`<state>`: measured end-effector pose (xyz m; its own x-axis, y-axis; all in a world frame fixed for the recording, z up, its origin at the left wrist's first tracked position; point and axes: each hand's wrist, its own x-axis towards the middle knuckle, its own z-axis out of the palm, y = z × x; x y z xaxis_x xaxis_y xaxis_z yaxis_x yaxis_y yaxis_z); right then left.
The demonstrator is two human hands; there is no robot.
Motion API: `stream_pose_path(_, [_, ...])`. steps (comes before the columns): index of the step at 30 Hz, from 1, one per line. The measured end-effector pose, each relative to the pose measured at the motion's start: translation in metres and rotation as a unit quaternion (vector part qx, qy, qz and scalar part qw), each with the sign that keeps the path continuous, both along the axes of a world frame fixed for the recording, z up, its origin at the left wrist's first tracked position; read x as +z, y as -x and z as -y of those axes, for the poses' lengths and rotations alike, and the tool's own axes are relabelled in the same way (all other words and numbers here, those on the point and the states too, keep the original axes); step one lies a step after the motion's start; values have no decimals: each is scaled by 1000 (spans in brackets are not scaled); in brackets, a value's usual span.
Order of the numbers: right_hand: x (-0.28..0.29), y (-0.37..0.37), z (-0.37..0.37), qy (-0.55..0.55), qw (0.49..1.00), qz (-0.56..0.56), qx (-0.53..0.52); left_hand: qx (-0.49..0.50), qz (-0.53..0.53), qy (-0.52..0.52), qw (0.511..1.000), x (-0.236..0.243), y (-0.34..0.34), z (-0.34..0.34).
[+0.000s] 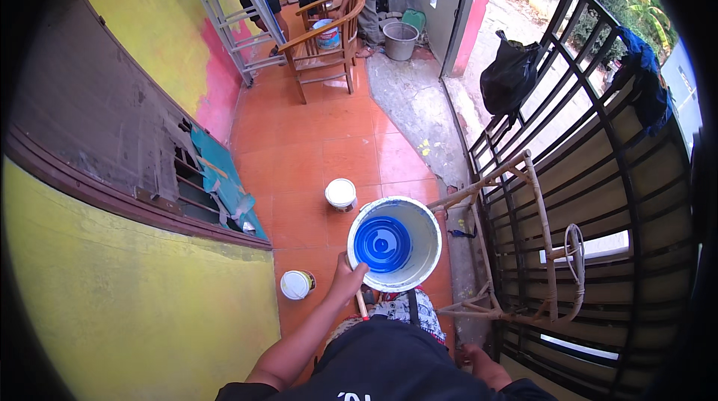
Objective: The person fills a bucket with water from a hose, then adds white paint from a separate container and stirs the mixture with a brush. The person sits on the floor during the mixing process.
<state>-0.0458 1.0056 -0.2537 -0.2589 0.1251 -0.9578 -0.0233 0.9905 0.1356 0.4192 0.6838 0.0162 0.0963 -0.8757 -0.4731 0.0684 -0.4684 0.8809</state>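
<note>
My left hand (349, 276) is closed on the near-left rim of a white bucket (419, 244) with bright blue paint (381, 244) in its bottom; a wooden stick with a red part (363, 310) hangs below that hand, against my palm. My right hand (473, 358) hangs low at my right side, its fingers too small and partly hidden to read. A white lidded can (340, 193) stands on the orange tiles beyond the bucket, and another (296, 285) lies to the left near the yellow wall.
A cane frame (535, 214) leans by a black gate (636, 199) hung with a black bag (508, 75). Ahead are a wooden chair (318, 57), a grey bucket (401, 42), an aluminium ladder (239, 19) and two people. A window (90, 102) is at my left.
</note>
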Motion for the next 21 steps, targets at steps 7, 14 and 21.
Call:
stream_pose_path(7, [-15, -94, 128, -53, 991, 123, -23, -80, -40, -60, 994, 4, 22, 201])
stream_pose_path(14, [-2, -98, 560, 273, 959, 64, 43, -70, -25, 33, 997, 25, 37, 386])
stream_pose_path(21, [174, -68, 875, 558, 826, 48, -66, -146, -36, 21, 988, 45, 58, 556])
